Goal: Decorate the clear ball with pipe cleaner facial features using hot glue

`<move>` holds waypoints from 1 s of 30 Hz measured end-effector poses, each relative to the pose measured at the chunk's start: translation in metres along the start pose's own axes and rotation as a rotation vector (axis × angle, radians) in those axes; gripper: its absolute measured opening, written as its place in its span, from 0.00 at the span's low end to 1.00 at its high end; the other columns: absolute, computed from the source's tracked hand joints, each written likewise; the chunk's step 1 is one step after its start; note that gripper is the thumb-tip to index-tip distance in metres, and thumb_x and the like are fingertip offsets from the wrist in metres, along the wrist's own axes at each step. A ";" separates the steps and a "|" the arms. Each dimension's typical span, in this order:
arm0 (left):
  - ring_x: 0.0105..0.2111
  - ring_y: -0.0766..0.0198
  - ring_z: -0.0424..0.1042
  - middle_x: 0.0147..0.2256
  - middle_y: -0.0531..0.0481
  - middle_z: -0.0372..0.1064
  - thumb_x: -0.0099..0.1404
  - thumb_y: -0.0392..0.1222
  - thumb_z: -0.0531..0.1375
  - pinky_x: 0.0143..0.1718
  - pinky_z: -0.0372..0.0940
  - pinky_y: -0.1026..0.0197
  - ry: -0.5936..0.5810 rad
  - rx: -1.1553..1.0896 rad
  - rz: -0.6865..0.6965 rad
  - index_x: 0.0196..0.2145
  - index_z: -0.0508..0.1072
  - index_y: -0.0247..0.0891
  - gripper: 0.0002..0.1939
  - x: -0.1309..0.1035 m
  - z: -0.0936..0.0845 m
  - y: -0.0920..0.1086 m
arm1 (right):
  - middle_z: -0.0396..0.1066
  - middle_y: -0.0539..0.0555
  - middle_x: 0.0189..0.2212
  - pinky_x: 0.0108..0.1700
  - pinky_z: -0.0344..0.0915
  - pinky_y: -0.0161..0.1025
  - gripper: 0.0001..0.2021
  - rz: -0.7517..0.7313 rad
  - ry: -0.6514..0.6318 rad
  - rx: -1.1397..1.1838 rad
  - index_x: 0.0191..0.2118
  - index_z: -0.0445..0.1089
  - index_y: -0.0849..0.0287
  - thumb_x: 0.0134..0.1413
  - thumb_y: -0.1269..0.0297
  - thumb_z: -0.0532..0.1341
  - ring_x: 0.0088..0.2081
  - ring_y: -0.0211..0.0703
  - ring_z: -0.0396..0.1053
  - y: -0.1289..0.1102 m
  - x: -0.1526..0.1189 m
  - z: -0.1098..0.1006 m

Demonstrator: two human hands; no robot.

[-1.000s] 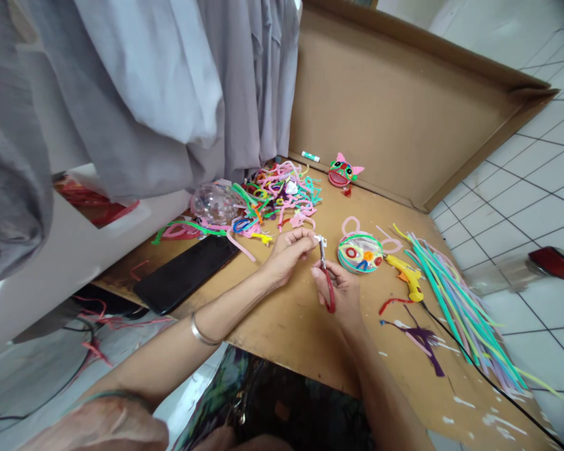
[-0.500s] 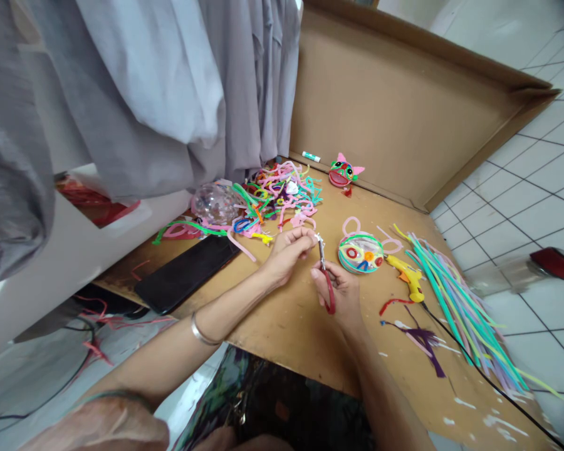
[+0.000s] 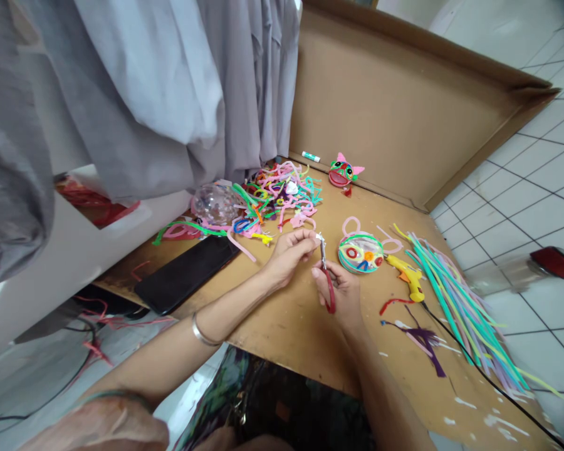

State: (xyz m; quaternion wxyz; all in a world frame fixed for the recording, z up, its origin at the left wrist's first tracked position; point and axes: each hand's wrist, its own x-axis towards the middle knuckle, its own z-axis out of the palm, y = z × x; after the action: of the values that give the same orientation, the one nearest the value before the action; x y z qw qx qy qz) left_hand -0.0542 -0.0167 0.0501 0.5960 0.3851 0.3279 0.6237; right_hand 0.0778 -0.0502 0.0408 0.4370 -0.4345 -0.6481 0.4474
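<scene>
Between the thumb and fingers of my left hand (image 3: 294,250) is pinched a small white scrap (image 3: 320,237), too small to tell its kind. My right hand (image 3: 341,289) is closed round the red handles of a pair of scissors (image 3: 329,285). The blades point away from me and meet the white scrap at my left fingertips. Just right of the scissors sits a round clear ornament (image 3: 361,253) trimmed with coloured pipe cleaners like a face. A yellow glue gun (image 3: 408,277) lies beside it, nozzle toward the ornament.
Loose pipe cleaners (image 3: 286,191) heap at the back left, by a clear balloon-like ball (image 3: 215,203). A black phone-like slab (image 3: 185,275) lies at left. Long pipe cleaners (image 3: 465,307) and a black cord (image 3: 489,382) stretch along the right. A finished-looking face ornament (image 3: 341,172) stands by the cardboard (image 3: 357,106).
Both hands stay almost in place. The scissors and the white scrap have shifted very slightly at my left fingertips.
</scene>
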 end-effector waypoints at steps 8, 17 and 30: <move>0.20 0.74 0.53 0.18 0.58 0.57 0.48 0.43 0.64 0.23 0.49 0.67 0.011 -0.012 0.005 0.24 0.68 0.35 0.10 0.002 -0.002 0.000 | 0.55 0.40 0.14 0.18 0.51 0.28 0.14 -0.002 -0.010 -0.012 0.30 0.65 0.58 0.52 0.53 0.64 0.14 0.27 0.52 0.001 0.000 0.000; 0.20 0.74 0.53 0.17 0.59 0.56 0.48 0.42 0.63 0.23 0.49 0.68 0.014 -0.018 0.012 0.23 0.68 0.35 0.09 0.002 -0.002 0.002 | 0.55 0.40 0.14 0.18 0.51 0.27 0.14 0.013 -0.015 0.004 0.29 0.65 0.58 0.52 0.54 0.65 0.14 0.27 0.52 -0.001 -0.001 0.000; 0.20 0.74 0.54 0.18 0.58 0.60 0.48 0.42 0.62 0.24 0.50 0.66 -0.055 0.122 0.023 0.22 0.69 0.35 0.07 0.002 -0.003 0.000 | 0.59 0.43 0.19 0.18 0.51 0.29 0.19 -0.028 0.051 0.031 0.35 0.67 0.59 0.47 0.47 0.66 0.16 0.28 0.54 0.000 0.003 -0.003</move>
State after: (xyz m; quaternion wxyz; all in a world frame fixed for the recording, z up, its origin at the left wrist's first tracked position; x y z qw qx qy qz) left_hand -0.0567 -0.0144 0.0486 0.5729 0.4415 0.3441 0.5987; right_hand 0.0800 -0.0465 0.0417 0.4663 -0.4297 -0.6358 0.4400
